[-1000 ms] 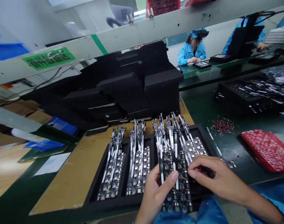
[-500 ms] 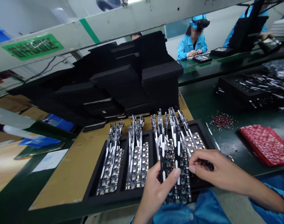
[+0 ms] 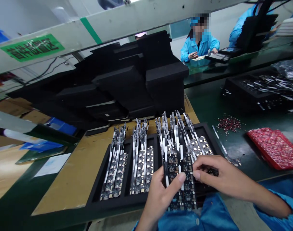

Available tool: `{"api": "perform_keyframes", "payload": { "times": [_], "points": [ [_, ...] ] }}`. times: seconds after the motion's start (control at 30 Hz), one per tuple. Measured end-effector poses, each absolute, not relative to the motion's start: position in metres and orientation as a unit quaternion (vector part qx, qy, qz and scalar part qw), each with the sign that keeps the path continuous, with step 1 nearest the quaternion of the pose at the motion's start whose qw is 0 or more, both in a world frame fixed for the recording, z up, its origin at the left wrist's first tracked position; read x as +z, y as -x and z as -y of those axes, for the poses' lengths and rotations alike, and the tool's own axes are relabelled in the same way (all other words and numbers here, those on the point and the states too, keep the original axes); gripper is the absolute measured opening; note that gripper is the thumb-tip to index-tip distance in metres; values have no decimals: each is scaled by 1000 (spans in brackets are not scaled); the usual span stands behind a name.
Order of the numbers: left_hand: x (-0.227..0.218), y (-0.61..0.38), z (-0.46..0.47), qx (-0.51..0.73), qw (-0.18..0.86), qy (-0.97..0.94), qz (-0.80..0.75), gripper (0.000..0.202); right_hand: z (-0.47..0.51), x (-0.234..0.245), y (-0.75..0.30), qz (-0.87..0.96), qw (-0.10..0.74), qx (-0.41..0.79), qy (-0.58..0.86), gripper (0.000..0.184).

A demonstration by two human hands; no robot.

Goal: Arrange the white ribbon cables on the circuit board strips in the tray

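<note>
Over the right part of the tray (image 3: 117,204), the left hand (image 3: 162,192) grips the board (image 3: 188,186), thumb on its face; the right hand (image 3: 225,176) is at its right edge, whether pinching I cannot tell. Since half a second ago both hardly move; work seems to stay there.

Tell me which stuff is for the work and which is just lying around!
Seems part of the work:
- held circuit board
- black tray
- circuit boards in the tray

Probably just lying around:
- white paper
- clear plastic
- red packet and red bits: untouched, but I can't tell if they're needed
</note>
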State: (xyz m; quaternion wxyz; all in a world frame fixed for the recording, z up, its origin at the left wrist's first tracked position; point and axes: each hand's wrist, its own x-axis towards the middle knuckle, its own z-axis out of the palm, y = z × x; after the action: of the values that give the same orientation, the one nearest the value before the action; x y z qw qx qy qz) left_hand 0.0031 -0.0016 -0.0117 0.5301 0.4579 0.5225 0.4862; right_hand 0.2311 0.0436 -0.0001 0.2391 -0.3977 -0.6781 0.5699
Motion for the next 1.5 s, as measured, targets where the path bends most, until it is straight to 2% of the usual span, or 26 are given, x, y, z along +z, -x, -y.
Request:
{"api": "perform_keyframes", "payload": {
  "times": [0.4, 0.7, 0.97, 1.17, 1.33, 1.5],
  "points": [
    [-20, 0, -1, 456, 538, -474, -527, 15, -40, -4, -229, 652, 241, 601, 393, 18],
    [-21, 1, 0, 447, 557, -455, -532, 21, -43, -3, -223, 618, 240, 640, 388, 12],
    [-22, 1, -2, 450, 540, -458, -544, 15, -44, -1, -217, 593, 240, 656, 402, 14],
    [-18, 1, -3, 432, 572, -437, -543, 25, -43, 0, -219, 574, 243, 684, 379, 16],
    [-14, -1, -4, 427, 588, -413, -549, 32, -43, 0, -222, 593, 247, 664, 383, 13],
    [-14, -1, -4, 430, 570, -422, -558, 30, -41, 0, -219, 566, 247, 686, 386, 16]
  ]
}}
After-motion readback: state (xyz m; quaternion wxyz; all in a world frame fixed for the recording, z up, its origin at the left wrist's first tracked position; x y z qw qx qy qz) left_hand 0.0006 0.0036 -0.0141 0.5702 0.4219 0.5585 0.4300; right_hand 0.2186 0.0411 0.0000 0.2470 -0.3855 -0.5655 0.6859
